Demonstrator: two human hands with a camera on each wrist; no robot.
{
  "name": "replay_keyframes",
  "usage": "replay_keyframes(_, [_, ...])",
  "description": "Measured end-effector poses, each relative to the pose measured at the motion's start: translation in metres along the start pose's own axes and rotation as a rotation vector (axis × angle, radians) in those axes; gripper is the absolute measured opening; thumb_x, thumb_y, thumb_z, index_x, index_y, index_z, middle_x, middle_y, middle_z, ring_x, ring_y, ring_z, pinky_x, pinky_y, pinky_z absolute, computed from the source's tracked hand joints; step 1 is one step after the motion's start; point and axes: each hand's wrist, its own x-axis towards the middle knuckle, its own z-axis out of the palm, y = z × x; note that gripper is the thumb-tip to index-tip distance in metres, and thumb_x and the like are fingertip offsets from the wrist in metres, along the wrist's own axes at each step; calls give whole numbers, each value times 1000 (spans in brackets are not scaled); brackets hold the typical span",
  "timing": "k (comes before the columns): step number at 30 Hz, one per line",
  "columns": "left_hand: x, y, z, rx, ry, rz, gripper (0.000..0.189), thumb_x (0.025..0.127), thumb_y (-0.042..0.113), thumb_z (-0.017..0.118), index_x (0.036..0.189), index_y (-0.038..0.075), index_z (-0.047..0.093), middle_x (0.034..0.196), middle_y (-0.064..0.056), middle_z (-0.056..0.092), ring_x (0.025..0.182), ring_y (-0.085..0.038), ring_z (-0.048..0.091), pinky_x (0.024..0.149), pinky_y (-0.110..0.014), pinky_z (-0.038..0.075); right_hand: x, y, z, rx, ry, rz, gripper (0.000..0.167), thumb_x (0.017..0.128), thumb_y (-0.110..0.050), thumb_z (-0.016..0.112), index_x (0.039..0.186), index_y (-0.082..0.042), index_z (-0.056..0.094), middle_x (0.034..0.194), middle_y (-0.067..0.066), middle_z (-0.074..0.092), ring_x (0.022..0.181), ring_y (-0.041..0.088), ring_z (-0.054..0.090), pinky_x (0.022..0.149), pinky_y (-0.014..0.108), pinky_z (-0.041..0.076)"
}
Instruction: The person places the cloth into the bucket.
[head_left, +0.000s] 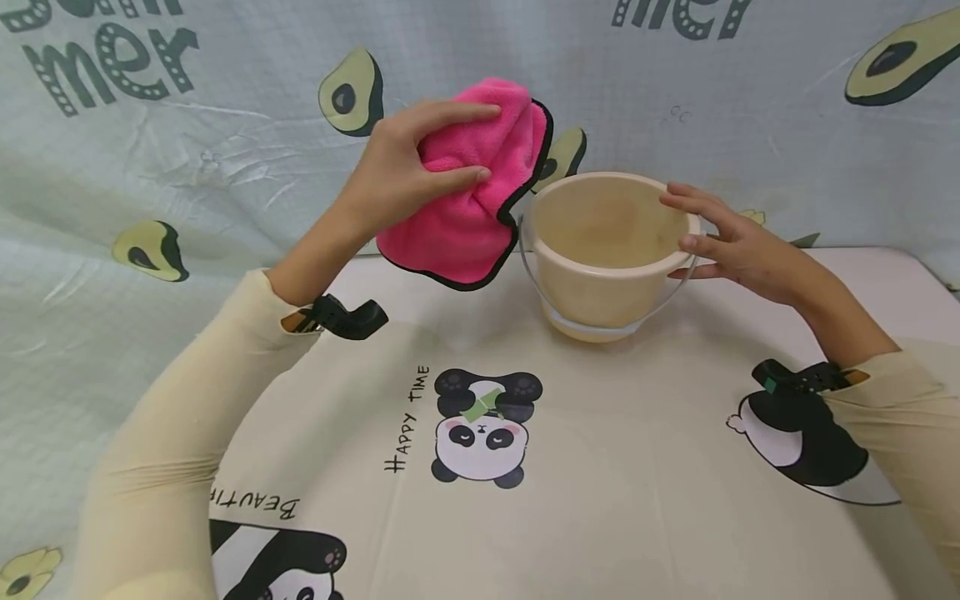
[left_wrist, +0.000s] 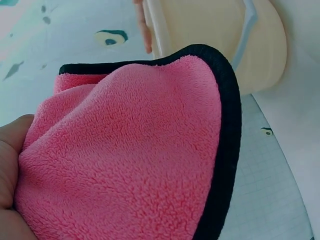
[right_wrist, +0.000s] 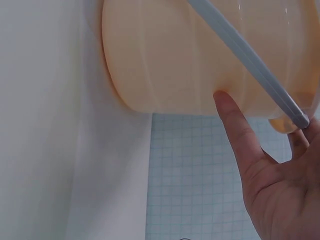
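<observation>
A bright pink plush cloth (head_left: 468, 225) with black edging hangs folded from my left hand (head_left: 408, 162), whose thumb and fingers pinch its upper part. In the left wrist view the cloth (left_wrist: 130, 150) fills most of the frame and hides much of that hand. Just to the right, a cream plastic bucket (head_left: 600, 292) stands upright on the table, its pale handle hanging down at the front. My right hand (head_left: 738, 246) holds the bucket's right side at the rim. In the right wrist view, one finger (right_wrist: 235, 120) touches the bucket's outer wall beside the handle (right_wrist: 245, 55).
The table (head_left: 600, 500) has a cream cover printed with pandas and lettering. Behind it hangs a pale curtain (head_left: 255, 92) with avocado prints, close to the bucket's far side. Dark wrist straps (head_left: 348, 318) sit at both cuffs.
</observation>
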Motion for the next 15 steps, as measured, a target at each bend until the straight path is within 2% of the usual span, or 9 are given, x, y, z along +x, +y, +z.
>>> replay_keyframes(4, [8,6,3,31,-58,26,53,86,18,84,136,20,67,134,5,64,121,-8,54,94,-24,51,0,-1,0,-14,10,23,62,109,-19,48,164,-30,21,170,-13,-2,137,25,42,86,20,56])
replay_keyframes(10, [23,23,6,91,-112,48,52,88,20,81,138,21,66,138,6,62,123,-8,54,95,-24,52,1,0,0,20,9,11,61,109,-19,48,164,-28,22,170,-12,-1,126,9,50,85,23,58])
replay_keyframes(12, [29,29,7,104,-124,64,51,90,21,80,139,21,65,139,6,61,123,-9,54,95,-25,53,1,-1,1,26,12,8,61,109,-19,48,163,-28,23,170,-11,-1,127,12,51,85,25,58])
replay_keyframes(15, [37,39,9,117,-144,92,51,91,22,78,140,20,64,140,5,61,122,-10,54,96,-26,53,2,-1,1,28,19,16,60,109,-19,48,163,-29,24,170,-12,0,135,25,45,84,25,59])
